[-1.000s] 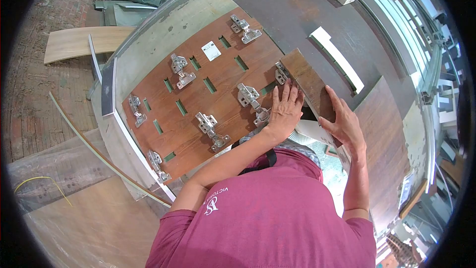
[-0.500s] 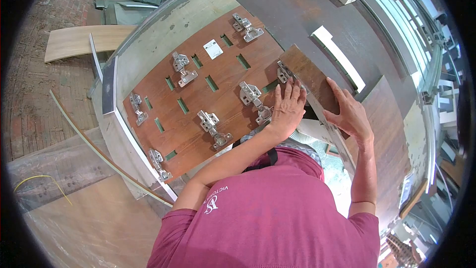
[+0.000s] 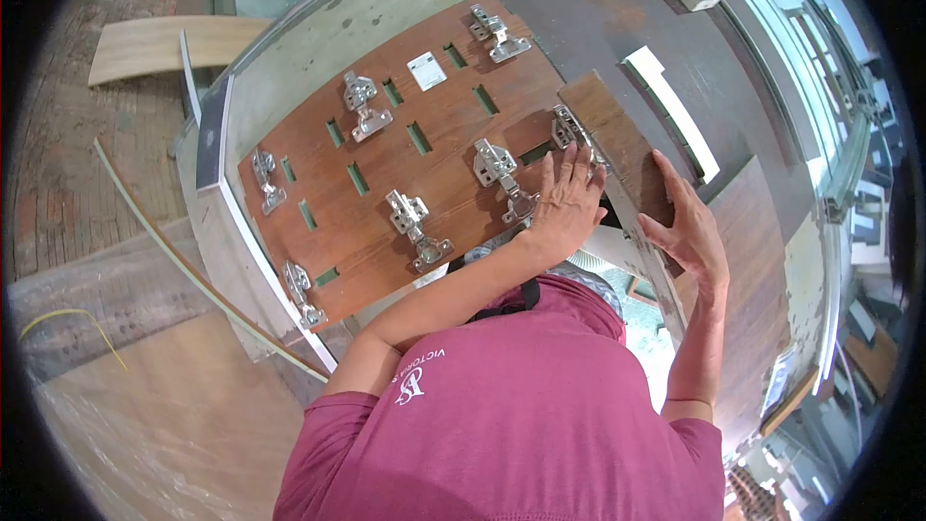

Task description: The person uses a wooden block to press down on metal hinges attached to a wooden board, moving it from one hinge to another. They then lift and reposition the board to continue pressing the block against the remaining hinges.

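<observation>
A brown wooden panel (image 3: 376, 222) with cut slots and several metal cabinet hinges lies in front of me. My left hand (image 3: 567, 207) lies flat with its fingers stretched over the hinge (image 3: 569, 127) at the panel's right edge. The fingertips touch or nearly touch it and cover its lower part. Beside that hinge stands a brown wooden board (image 3: 617, 135). My right hand (image 3: 693, 236) grips the board's right side, its fingers along the far edge and the thumb apart toward me. Closer to my left wrist is another hinge (image 3: 503, 178).
A white label (image 3: 426, 70) is on the panel. To the right lie a white strip (image 3: 675, 116) and a brown sheet (image 3: 748, 280). A long curved edging strip (image 3: 193, 275) leans at the left, near a plastic-covered sheet (image 3: 164, 425). A pale curved board (image 3: 145, 50) rests at the upper left.
The view has shifted slightly, so the panel's far end sits higher and farther right. Both hands keep nearly the same places on the hinge and board. More of the hinge shows past my left fingertips.
</observation>
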### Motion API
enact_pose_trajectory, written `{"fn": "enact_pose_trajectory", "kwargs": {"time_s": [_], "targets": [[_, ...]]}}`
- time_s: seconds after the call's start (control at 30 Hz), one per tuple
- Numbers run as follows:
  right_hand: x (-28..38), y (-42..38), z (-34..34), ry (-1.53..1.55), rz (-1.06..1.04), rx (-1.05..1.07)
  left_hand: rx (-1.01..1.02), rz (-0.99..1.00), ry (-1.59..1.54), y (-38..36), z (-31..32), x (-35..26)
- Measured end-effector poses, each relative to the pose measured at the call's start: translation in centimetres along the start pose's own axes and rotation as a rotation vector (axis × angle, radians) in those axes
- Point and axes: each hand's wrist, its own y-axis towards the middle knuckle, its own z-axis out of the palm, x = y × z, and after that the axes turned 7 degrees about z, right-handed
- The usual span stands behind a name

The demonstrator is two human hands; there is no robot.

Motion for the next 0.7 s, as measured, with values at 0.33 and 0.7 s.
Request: {"fn": "enact_pose_trajectory", "kwargs": {"time_s": [0.33,0.7], "targets": [[1.6,-0.4,2.0,0.100,-0.073,0.087,-0.172,-0.390,-0.179,-6.4,-7.3,3.9],[3.0,0.4,3.8,-0.036,-0.214,0.182,-0.211,-0.392,-0.165,-7.0,-5.0,4.2]]}}
